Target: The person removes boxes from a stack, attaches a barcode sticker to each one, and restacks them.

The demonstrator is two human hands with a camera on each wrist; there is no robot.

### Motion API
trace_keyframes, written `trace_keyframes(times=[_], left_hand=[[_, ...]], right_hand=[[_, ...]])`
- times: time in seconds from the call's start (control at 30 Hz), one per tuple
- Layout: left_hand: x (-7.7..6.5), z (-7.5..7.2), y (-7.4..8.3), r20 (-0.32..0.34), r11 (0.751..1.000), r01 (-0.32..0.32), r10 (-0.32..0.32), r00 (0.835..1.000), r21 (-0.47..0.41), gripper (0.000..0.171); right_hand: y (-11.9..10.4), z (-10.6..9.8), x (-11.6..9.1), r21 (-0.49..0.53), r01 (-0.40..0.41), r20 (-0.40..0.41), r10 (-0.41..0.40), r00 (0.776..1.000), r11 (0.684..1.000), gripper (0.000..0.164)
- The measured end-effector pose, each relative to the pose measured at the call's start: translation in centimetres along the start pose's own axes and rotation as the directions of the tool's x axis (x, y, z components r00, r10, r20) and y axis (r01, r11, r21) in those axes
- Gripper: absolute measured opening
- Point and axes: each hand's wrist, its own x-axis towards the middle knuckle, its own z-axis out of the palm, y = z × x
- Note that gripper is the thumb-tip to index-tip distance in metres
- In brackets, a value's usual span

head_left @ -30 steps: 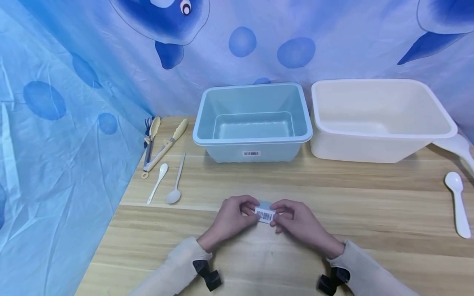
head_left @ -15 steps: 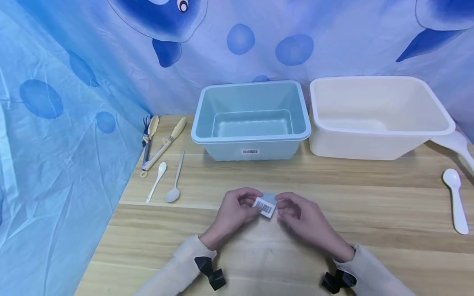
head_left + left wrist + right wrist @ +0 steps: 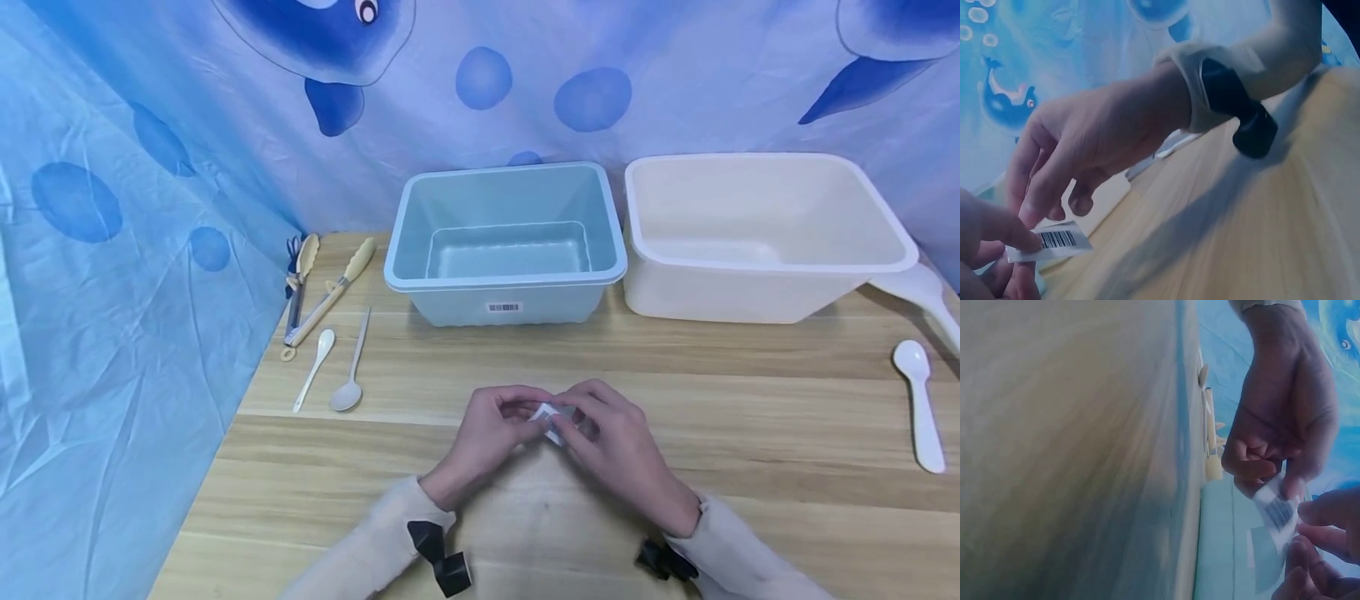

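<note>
Both hands meet above the table around a small white barcode label [image 3: 546, 414], with a pale grey-blue piece showing behind it. My left hand [image 3: 491, 433] pinches one side, thumb on the front and fingers behind. The right hand [image 3: 618, 446] has its thumb and fingertips at the opposite edge, pinching it. The left wrist view shows the printed bars of the label [image 3: 1060, 240] facing up, beside the near thumb. From the right wrist, the label [image 3: 1277, 509] appears tilted between the two hands. Fingers cover much of it.
A light blue bin [image 3: 506, 283] with a barcode label on its front stands behind the hands, a white bin [image 3: 750, 296] to its right. Tongs [image 3: 330, 300] and two small spoons [image 3: 348, 393] lie left. A white spoon [image 3: 921, 408] lies right, near a larger white handle [image 3: 918, 287].
The right hand had drawn off the label half a second ago and is now back on it, closer to the left hand. The label has turned and is more covered.
</note>
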Motion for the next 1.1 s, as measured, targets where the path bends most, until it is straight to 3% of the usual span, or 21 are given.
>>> trace_keyframes(times=[0.27, 0.63, 0.9, 1.1], left_hand=[[-0.26, 0.73, 0.33, -0.035, 0.968, 0.132, -0.143, 0.989, -0.213, 0.030], [-0.35, 0.96, 0.24, -0.049, 0.980, 0.077, -0.087, 0.995, -0.183, 0.027], [-0.50, 0.94, -0.02, -0.018, 0.965, 0.131, -0.138, 0.990, -0.226, 0.031], [-0.54, 0.58, -0.13, 0.032, 0.947, 0.128, -0.124, 0.992, -0.296, 0.034]], right_hand=[[0.03, 0.19, -0.02, -0.015, 0.012, -0.023, -0.013, 1.000, 1.000, 0.018], [-0.06, 0.23, 0.09, -0.009, -0.018, 0.000, 0.018, 1.000, 1.000, 0.015], [0.32, 0.35, -0.15, 0.009, 0.061, -0.046, -0.060, 0.997, 0.998, 0.018], [0.48, 0.17, -0.01, 0.051, 0.094, -0.042, -0.092, 0.995, 0.994, 0.019]])
